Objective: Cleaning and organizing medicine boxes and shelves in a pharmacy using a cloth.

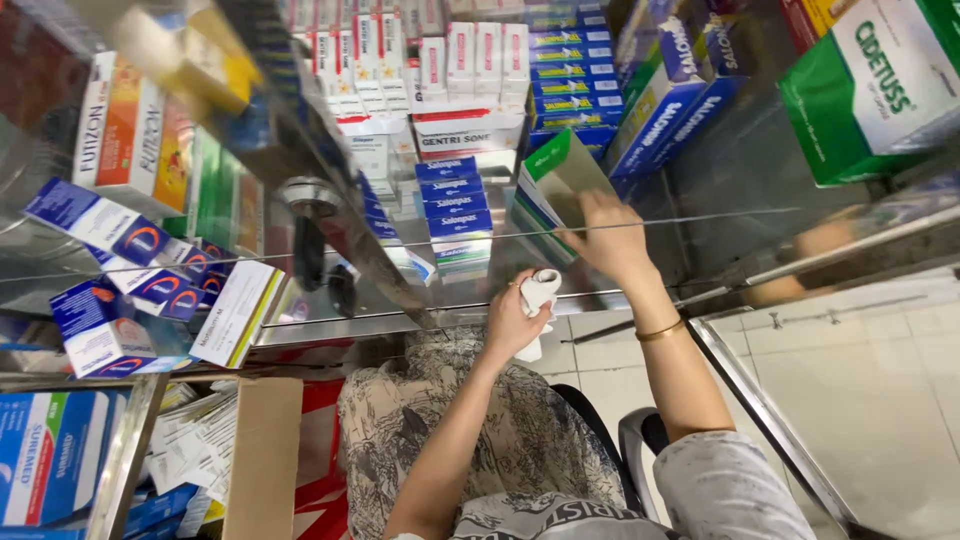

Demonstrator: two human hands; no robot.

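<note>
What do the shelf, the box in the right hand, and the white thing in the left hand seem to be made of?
Shelf: clear glass, glossy; boxes show through it. Green-and-white box in the right hand: thin printed cardboard, flat folded faces. White wad in the left hand: crumpled soft cloth or tissue, matte; can't tell which.

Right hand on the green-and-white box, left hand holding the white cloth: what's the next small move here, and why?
Probably tilt the green-and-white box a little further off the glass shelf with the right hand. It already leans aside, and the left hand waits with the white cloth just below the shelf edge.
</note>
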